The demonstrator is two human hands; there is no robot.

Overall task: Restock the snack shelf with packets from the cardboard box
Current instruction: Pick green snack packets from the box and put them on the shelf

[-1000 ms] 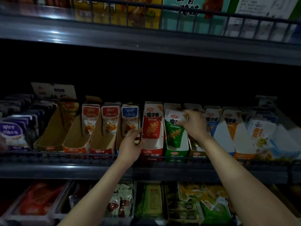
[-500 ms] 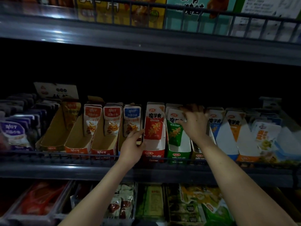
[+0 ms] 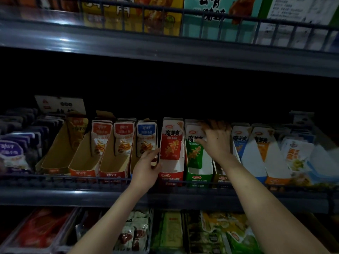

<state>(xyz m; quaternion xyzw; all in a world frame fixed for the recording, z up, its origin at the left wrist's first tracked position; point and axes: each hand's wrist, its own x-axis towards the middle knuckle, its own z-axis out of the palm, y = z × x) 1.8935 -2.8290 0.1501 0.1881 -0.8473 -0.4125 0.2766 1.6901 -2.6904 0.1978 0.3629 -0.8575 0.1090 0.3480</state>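
1. R fingers [image 3: 211, 126]: spread, straight, tips blurred; laid across tops of green pkts [image 3: 194, 153], grasping nothing.
2. R hand [image 3: 217, 142]: over green tray [image 3: 199, 177], arm reaching in from lower right.
3. L fingers [image 3: 158, 166]: relaxed, touching left wall of red tray [image 3: 171, 177]; no grip seen.
4. L hand [image 3: 146, 168]: just beside red tray, at shelf [image 3: 73, 195] front rail.
5. Pkts: green ones upright in own tray, mid-shelf.
6. Box: not in view.
7. Step (est.): squaring up pkts just placed, L steadying the neighbour.
8. Next (est.): both hands free, so fetch more from box; orange trays [image 3: 82, 167] to the left sit bare at front and need filling.
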